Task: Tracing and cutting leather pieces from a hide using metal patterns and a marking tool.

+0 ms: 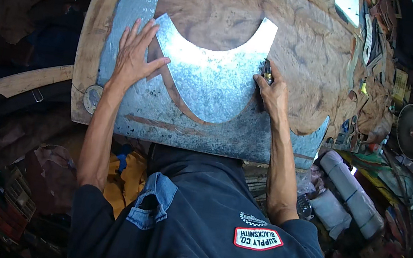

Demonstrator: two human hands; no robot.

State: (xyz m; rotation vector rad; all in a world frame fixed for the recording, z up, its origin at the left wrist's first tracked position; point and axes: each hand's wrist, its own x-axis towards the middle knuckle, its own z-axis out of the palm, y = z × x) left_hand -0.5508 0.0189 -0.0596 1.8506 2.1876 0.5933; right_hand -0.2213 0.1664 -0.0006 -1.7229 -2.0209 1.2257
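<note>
A: Where did we see the sheet-metal piece?

B: We saw the shiny curved metal piece (pixel 213 84) lying flat on the bench (pixel 307 37), its hollow side facing away from the wearer. A brown strip (pixel 182 104) showed along its lower left edge, and a blue-grey sheet (pixel 183 139) covered the near side of the bench top

A: And how did we find the fingers?

B: We found the left hand (pixel 132 58) laid out flat, fingers spread and thumb stretched well away from them. The thumb tip was at the metal's left edge, the forefinger beside its upper left corner, and the hand gripped nothing. The right hand (pixel 276 92) was closed, thumb and forefinger pinching a small tool (pixel 268 74), dark with a yellowish part, right at the metal's right edge. We could not tell its exact kind

A: Which containers did we notice?

B: We noticed a pale slatted crate (pixel 22 193) and an orange-red crate (pixel 7 219) at the lower left, both too dim for us to tell what they held. At the right, clear plastic wrapped a long pale roll (pixel 352 192), and a shorter pale bundle (pixel 331 211) lay just beside it. On the dark shirt (pixel 210 243) we saw a denim pocket (pixel 164 192) with a dark opening; we could not tell what was inside
</note>
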